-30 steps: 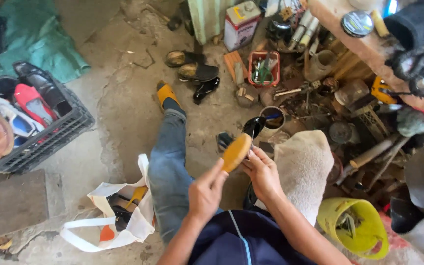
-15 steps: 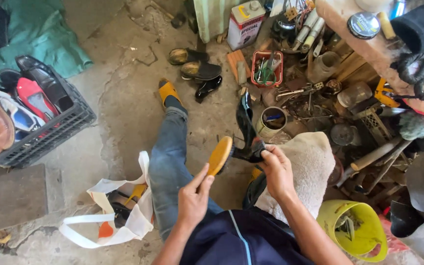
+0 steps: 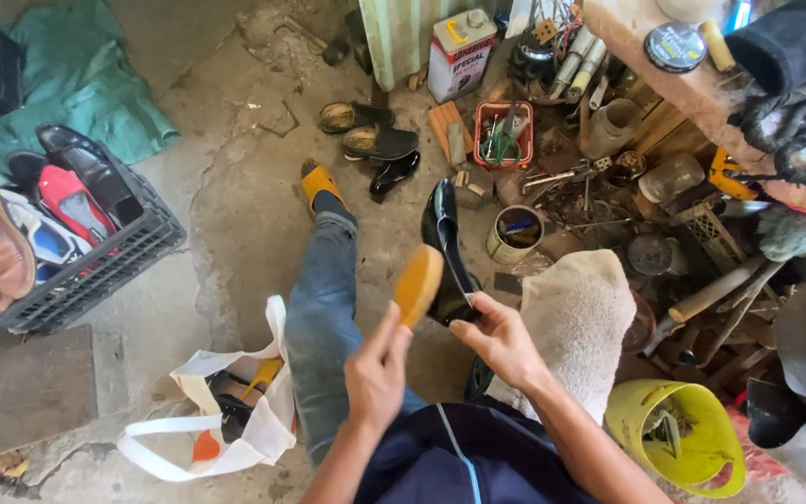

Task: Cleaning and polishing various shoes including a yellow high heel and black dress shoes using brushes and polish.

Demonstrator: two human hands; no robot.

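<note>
Black shoe point(image 3: 447, 245) held up over the lap, toe pointing away, heel end pinched in the right hand point(image 3: 501, 338) with fingers closed around its back, so the glossy side faces the brush. Wooden brush point(image 3: 418, 284) gripped in the left hand point(image 3: 377, 375), thumb and fingers wrapped on its lower end, tan back turned toward the camera, apparently laid against the shoe's side, angled as if for polishing. Just right of the shoe, draped over the right knee, a cream towel point(image 3: 578, 327), probably there to keep the trousers clean. Left leg in blue jeans point(image 3: 321, 327) stretched out across the concrete floor point(image 3: 235, 196), ending in a yellow-soled sandal point(image 3: 317, 180). Beyond the shoe's toe, a small open tin can point(image 3: 515, 233) within reach, then a red tray of tools point(image 3: 504, 133) and a white rectangular can point(image 3: 460, 54) toward the floor's far edge. Pair of dark sandals point(image 3: 370, 131) lying near the far wall. White carrier bag point(image 3: 230, 411) open beside the left thigh, more footwear inside. Black crate point(image 3: 104, 261) at the left edge, stacked with shoes awaiting attention. Yellow bucket point(image 3: 678, 439) at the lower right, below a cluttered heap of scrap and tools.
</note>
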